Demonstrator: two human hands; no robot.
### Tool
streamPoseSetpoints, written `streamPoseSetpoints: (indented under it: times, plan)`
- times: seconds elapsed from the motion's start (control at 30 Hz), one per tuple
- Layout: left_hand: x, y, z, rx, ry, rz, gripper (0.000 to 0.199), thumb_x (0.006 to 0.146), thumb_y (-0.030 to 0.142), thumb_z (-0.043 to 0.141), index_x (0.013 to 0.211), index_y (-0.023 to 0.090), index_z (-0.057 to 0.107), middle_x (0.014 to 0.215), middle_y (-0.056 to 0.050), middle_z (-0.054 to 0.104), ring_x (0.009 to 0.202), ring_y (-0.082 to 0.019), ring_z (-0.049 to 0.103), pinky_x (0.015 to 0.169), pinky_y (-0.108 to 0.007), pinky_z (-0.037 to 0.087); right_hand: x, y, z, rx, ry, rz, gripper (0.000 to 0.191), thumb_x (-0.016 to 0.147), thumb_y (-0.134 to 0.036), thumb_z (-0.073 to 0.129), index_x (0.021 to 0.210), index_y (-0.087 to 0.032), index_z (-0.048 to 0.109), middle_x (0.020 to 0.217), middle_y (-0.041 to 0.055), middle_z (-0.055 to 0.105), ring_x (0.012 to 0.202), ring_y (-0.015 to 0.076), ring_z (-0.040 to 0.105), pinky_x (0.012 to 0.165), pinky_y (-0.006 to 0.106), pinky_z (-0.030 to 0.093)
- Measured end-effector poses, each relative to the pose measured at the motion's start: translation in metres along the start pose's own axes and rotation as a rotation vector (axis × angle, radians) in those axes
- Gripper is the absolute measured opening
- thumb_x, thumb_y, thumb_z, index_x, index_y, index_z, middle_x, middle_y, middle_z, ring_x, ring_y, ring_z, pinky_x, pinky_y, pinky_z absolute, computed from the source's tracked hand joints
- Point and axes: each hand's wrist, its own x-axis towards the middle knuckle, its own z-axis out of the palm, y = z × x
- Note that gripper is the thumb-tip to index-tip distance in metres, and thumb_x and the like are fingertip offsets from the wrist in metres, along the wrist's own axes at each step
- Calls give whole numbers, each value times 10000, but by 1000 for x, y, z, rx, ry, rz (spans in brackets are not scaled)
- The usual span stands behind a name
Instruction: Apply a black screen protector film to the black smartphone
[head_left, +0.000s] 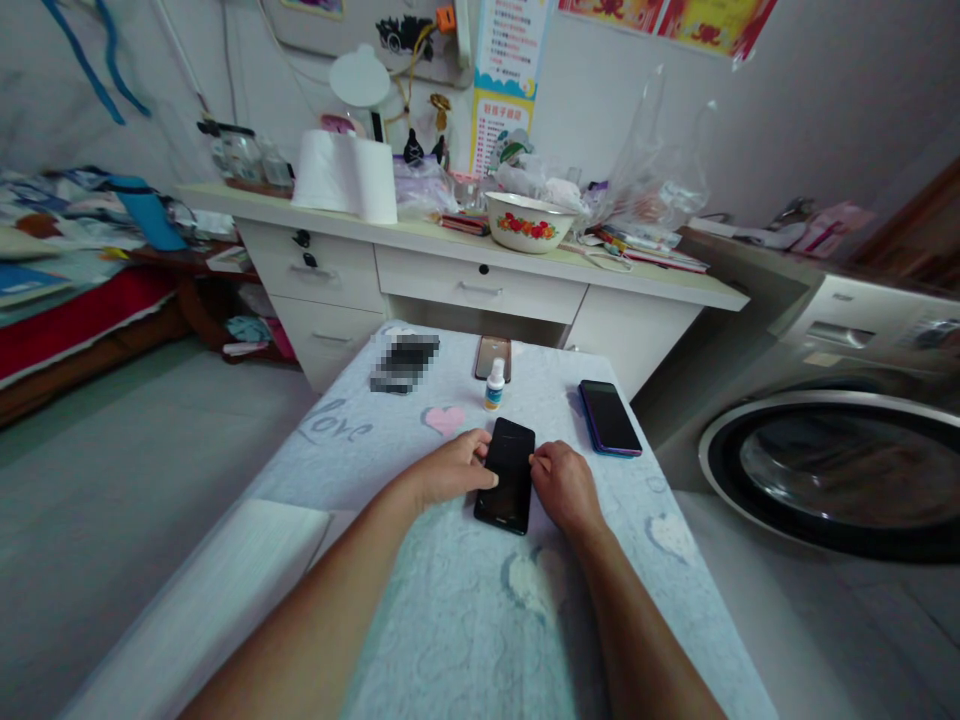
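Note:
A black smartphone (508, 475) lies screen up on the cloth-covered table (442, 640), slightly turned. My left hand (454, 468) grips its left edge, with the thumb over the glass and the other fingers along the side. On the opposite side, my right hand (564, 482) is closed, its fingertips pinched against the phone's right edge; whatever may be between them is hidden. Just beyond the phone stands a small white bottle (494, 384) with a blue and yellow label.
A brownish phone (493, 357) lies behind the bottle, and a dark phone with a blue-purple edge (609, 417) lies to the right. A pixelated dark object (406, 362) is at the far left. Beyond stands a white desk (480, 265); a washing machine (847, 400) is at right.

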Motion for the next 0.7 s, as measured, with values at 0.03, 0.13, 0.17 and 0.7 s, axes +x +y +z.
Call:
streamPoseSetpoints:
  times: [0.03,0.13,0.17,0.7]
  plan:
    - [-2,1,-2,6,-30,14,514,638,195,650,1129,156,504,990,-29,552,681,-94,512,623,-231,416,0,0,-1,1,-1,3,150,862,-201,533,790,-188,663,805,46,635,734,156,564,636,258,328]
    - [-5,-1,-4,-36,-128,58,730,613,181,700,1283,206,410,1124,-65,534,728,-109,539,633,-247,437,-1,-1,-2,3,0,15,156,865,-206,528,794,-185,666,807,46,639,741,157,570,652,256,339]
    - [-5,-3,-4,-54,-165,82,801,597,177,722,1321,220,382,1118,-64,540,759,-122,550,659,-259,449,-1,-1,-2,5,2,19,157,866,-207,528,797,-184,667,809,46,642,744,157,573,658,256,343]
    - [0,-14,-12,-162,-303,1,670,572,116,710,1172,180,417,917,-23,654,785,-154,622,683,-271,457,-1,3,3,36,42,16,155,851,-219,536,829,-182,686,837,49,673,775,161,595,687,248,372]
